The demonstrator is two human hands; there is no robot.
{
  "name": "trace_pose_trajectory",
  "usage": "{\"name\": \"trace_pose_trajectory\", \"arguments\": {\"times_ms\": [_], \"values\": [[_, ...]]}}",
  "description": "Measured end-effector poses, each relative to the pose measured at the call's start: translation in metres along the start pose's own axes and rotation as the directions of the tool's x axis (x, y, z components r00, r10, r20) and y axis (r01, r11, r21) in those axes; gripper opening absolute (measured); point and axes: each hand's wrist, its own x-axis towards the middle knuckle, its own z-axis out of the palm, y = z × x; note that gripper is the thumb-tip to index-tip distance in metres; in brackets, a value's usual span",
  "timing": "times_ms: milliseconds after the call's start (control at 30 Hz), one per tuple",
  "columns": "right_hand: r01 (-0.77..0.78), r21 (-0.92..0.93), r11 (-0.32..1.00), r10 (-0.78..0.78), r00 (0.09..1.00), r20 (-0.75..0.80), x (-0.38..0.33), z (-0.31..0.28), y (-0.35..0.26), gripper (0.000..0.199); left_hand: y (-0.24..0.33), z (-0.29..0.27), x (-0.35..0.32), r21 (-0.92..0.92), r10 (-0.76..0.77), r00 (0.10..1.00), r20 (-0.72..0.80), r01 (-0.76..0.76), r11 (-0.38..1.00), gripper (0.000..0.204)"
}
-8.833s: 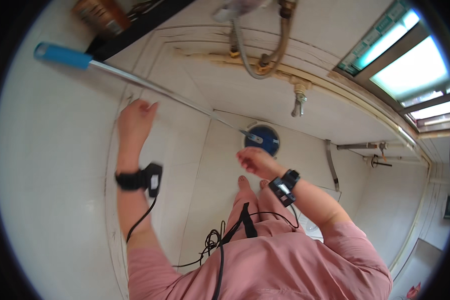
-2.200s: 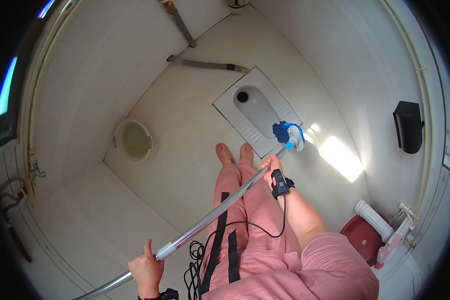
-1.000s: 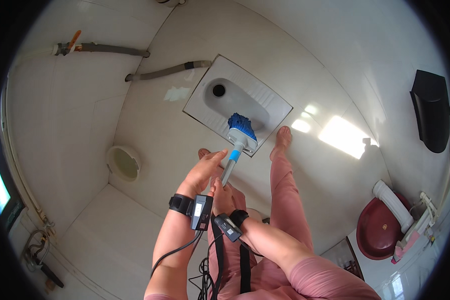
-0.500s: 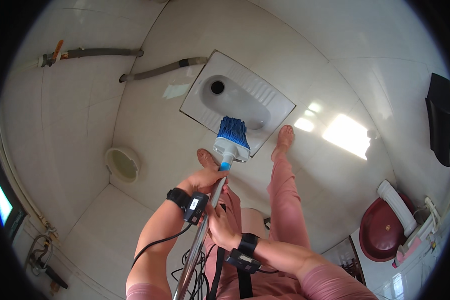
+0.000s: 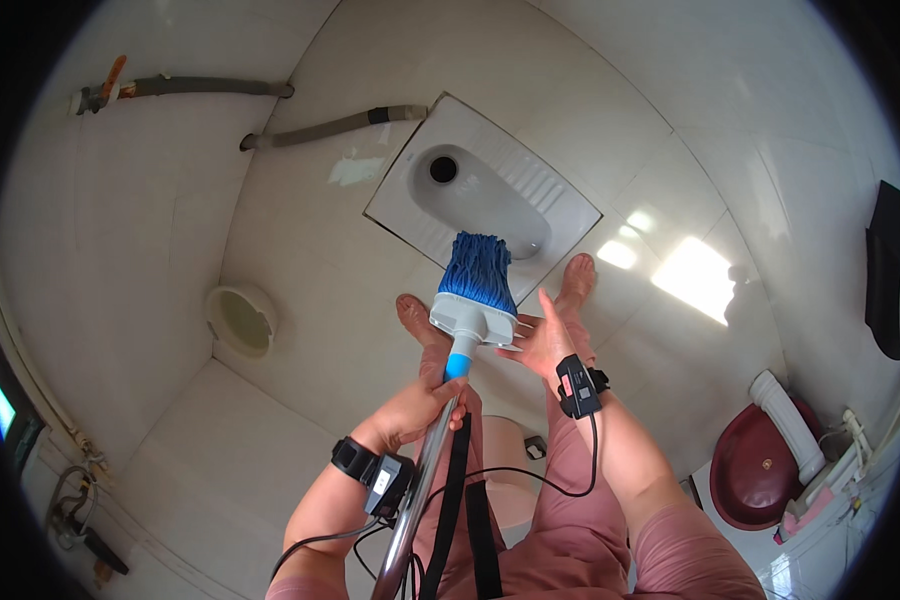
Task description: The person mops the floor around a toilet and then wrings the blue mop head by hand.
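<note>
A mop (image 5: 478, 272) with blue strands, a white head bracket and a shiny metal handle is held up in front of me, strands pointing away. My left hand (image 5: 417, 408) is closed around the handle just below its light blue collar. At the right side of the white bracket is my right hand (image 5: 543, 342), thumb raised and fingers apart. Its fingertips reach the bracket's edge; whether they touch it I cannot tell. Past the strands lies a squat toilet (image 5: 490, 190) set in the floor, its near edge partly hidden by the mop.
My bare feet stand either side of the mop. A pale bucket (image 5: 242, 320) is at the left wall. Grey hoses (image 5: 335, 128) run from the left wall toward the toilet. On the right are a dark red basin (image 5: 765, 465) with a white pipe and a black wall fixture (image 5: 885, 270).
My right hand has let go of the handle and moved up and right, beside the mop head. The mop head has come slightly closer, with my left hand still gripping the handle.
</note>
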Motion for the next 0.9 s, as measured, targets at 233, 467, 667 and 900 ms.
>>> {"name": "trace_pose_trajectory", "arguments": {"times_ms": [233,467,667,900], "values": [[0.006,0.176,0.984,-0.054,0.961,0.270,0.006,0.024,0.017,0.059,-0.003,0.002,-0.004,0.097,0.030,0.998,0.046,-0.034,0.995,0.018],[0.000,0.008,1.000,-0.002,0.981,0.193,-0.007,0.022,0.024,0.041,-0.011,-0.015,-0.027,-0.147,0.024,0.986,0.165,0.001,0.989,0.026],[0.009,0.001,1.000,-0.009,0.952,0.305,-0.019,0.024,0.032,0.047,-0.010,-0.068,0.012,-0.428,0.184,0.975,0.127,-0.113,0.896,0.067],[-0.080,-0.050,0.995,0.093,0.927,0.363,-0.026,0.025,0.053,0.040,0.010,-0.044,0.071,-0.815,0.258,0.966,0.018,-0.135,0.563,0.058]]}}
